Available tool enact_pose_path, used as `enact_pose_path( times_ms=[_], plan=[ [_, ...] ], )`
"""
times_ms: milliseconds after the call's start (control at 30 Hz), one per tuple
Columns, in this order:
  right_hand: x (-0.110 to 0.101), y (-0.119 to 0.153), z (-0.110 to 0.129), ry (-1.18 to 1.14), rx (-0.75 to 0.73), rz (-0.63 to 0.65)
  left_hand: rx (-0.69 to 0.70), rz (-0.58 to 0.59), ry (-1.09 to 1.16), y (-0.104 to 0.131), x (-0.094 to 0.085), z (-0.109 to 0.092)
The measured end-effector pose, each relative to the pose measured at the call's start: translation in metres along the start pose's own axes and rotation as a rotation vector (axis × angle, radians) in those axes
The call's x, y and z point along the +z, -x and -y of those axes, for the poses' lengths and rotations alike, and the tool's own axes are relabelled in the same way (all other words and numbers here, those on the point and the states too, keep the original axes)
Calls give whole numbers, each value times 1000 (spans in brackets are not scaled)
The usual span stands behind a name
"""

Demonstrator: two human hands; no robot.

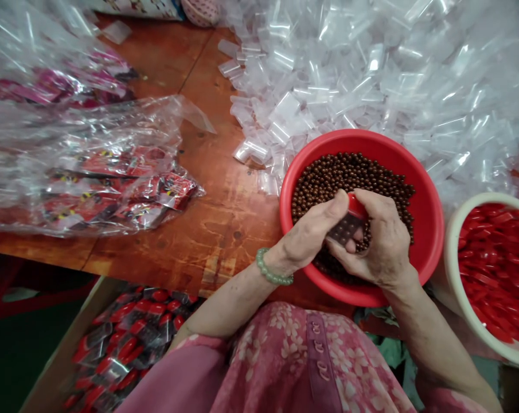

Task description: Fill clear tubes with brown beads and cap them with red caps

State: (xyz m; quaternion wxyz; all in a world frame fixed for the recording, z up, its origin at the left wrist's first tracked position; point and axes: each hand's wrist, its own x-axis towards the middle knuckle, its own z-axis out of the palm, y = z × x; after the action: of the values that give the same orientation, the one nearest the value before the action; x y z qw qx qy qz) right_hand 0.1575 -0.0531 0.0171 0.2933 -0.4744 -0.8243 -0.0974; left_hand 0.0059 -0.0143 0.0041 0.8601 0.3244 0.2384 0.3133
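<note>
Over a red basin [433, 229] of small round brown beads [349, 178], both hands grip one small clear plastic container [344, 228] with brown beads inside. A red cap [356, 205] sits at its upper end. My left hand [313, 232], with a green bead bracelet [268, 269] at the wrist, is closed on the left side, its thumb by the cap. From the right, my right hand [382, 238] wraps around the container, fingers at the cap and thumb near the lower end. Whether the cap is fully seated is hidden by the fingers.
Clear empty containers [328, 86] lie heaped behind the basin. A white bucket [452, 258] of red caps [495, 264] stands right. Plastic bags [91, 120] with red and pink packets are left. Below the wooden table [164, 246], a box holds red-capped containers [125, 338].
</note>
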Motion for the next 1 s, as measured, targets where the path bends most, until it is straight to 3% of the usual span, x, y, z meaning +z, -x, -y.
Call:
enact_pose_path(
  times_ms=[167, 367, 533, 733, 1000],
  plan=[
    [3, 0, -5, -125, 20, 42, -99, -7, 73, -11, -2, -2],
    [4, 2, -10, -54, -46, 35, -154, -58, 100, -12, 2, -10],
    [3, 2, -5, 96, -58, -14, -131, -120, 86, -14, 7, -9],
    [8, 2, 0, 171, -103, -41, -61, -289, 71, -12, 11, -1],
    [8, 5, -2, 168, -201, -172, -73, -220, -44, -7, 8, 11]
  ],
)
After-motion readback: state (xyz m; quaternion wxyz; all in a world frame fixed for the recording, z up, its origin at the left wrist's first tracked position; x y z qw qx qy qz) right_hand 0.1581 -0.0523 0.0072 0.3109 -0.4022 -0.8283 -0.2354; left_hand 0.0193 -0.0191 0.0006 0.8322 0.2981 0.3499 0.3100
